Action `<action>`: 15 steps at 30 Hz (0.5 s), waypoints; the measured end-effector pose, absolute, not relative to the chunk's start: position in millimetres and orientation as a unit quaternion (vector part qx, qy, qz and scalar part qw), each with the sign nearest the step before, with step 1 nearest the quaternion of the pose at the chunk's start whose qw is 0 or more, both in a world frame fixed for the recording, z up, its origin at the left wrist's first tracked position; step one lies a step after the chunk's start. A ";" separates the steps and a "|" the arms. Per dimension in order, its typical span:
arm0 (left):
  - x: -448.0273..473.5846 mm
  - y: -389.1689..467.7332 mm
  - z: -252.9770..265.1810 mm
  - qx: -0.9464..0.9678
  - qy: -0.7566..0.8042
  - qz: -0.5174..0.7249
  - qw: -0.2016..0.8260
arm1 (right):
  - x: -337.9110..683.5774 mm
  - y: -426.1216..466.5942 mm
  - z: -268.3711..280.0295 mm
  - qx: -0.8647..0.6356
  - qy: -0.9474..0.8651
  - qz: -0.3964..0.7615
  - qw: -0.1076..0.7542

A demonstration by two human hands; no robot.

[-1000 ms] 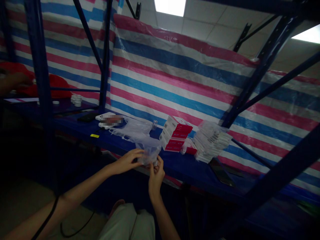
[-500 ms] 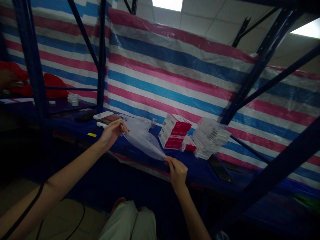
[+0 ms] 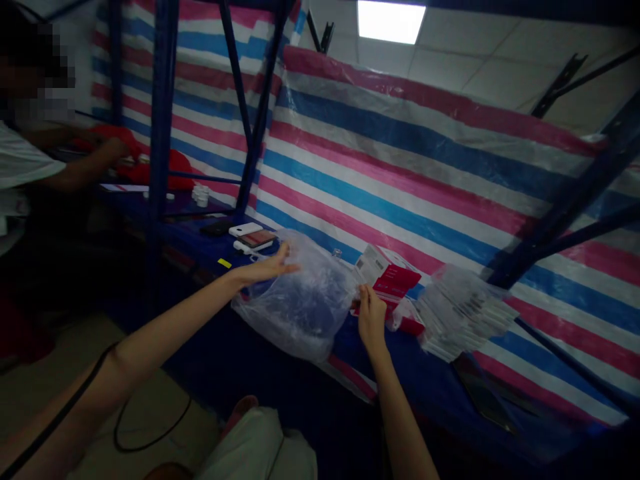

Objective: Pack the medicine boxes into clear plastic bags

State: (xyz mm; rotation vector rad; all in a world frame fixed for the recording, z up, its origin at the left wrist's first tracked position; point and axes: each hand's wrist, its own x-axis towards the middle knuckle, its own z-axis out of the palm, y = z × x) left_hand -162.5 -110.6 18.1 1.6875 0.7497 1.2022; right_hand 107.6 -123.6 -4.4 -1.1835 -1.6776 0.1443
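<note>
- Between the fingers of the left hand (image 3: 267, 267) and those of the right hand (image 3: 373, 317), a clear plastic bag (image 3: 305, 307) billows over the front edge of the blue shelf (image 3: 187, 233).
- At the bag's left side, the left fingers are spread, with a wide gap between thumb and forefinger; whether they grip any film, I cannot tell.
- On its right side, the right thumb and forefinger pinch together on the film at the edge.
- Just beyond the right fingertips stand red-and-white cartons (image 3: 393, 280); farther right lies a stack of flat white packs (image 3: 460, 310) under clear film.
- Beyond the bag, between the two sets of fingers, is a small clear container (image 3: 337, 253), partly hidden.
- Just past the left fingers, on their far left, lie a white phone (image 3: 245, 229) and a device with a brownish face (image 3: 257, 239); nearer the shelf's edge is a yellow sticker (image 3: 225, 263).
- The bag should handle as very light, limp and rather slippery, easily creased or torn and apt to cling to itself. The best hold is probably a fingertip pinch on each side of the rim, keeping the layers apart; the thin middle would just crumple.
</note>
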 end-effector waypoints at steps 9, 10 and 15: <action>-155.8 -104.5 -43.1 0.567 0.308 0.439 0.625 | 89.8 -75.5 -41.2 -0.449 -0.598 0.350 0.565; -159.3 -95.6 -36.1 0.584 0.295 0.452 0.606 | 86.6 -72.5 -39.3 -0.438 -0.583 0.383 0.567; -175.1 -37.1 5.3 0.644 0.291 0.519 0.481 | 71.9 -51.0 -10.3 -0.399 -0.591 0.433 0.552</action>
